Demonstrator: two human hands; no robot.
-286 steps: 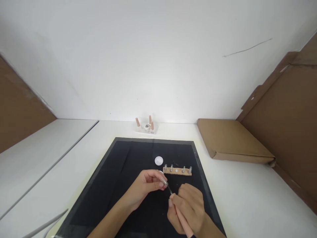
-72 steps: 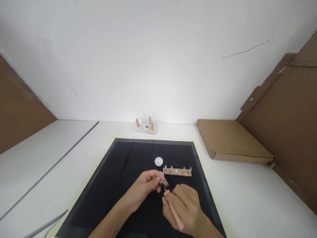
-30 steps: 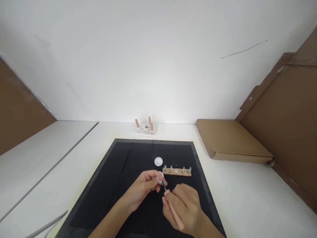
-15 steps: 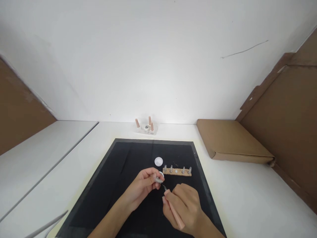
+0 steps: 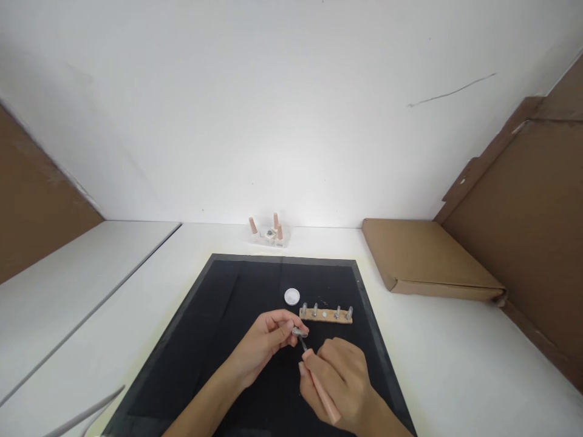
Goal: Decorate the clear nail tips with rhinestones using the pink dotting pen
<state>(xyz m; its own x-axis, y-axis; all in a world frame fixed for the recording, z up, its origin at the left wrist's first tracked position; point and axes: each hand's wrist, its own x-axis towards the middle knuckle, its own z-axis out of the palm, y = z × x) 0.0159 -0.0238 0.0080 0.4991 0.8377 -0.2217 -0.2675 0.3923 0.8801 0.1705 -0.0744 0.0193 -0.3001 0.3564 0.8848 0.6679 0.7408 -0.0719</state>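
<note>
Between thumb and fingertips, my left hand [image 5: 259, 349] pinches a small clear false nail tip [image 5: 299, 332]. My right hand [image 5: 344, 379] is closed around the peach-coloured handle of a nail polish brush [image 5: 324, 394]. The brush's dark end reaches the near side of the nail tip and appears to touch it. Just behind the hands lies a cardboard strip [image 5: 330, 317] with several clear nail tips standing on it and a small white spot in the middle. A shallow white round dish [image 5: 292, 297] sits to the left of the strip.
Under the hands is a black mat [image 5: 218, 340] on a white table. At the wall stands a clear holder [image 5: 268, 243] with peach-capped nail polish bottles. A flat cardboard box [image 5: 423, 255] lies to the right. A thin grey object [image 5: 86, 413] shows at lower left.
My left hand has shifted slightly right and turned the nail tip, closing the gap to the brush's end. A white round edge behind my left fingers is now hidden. My right hand is almost still.
</note>
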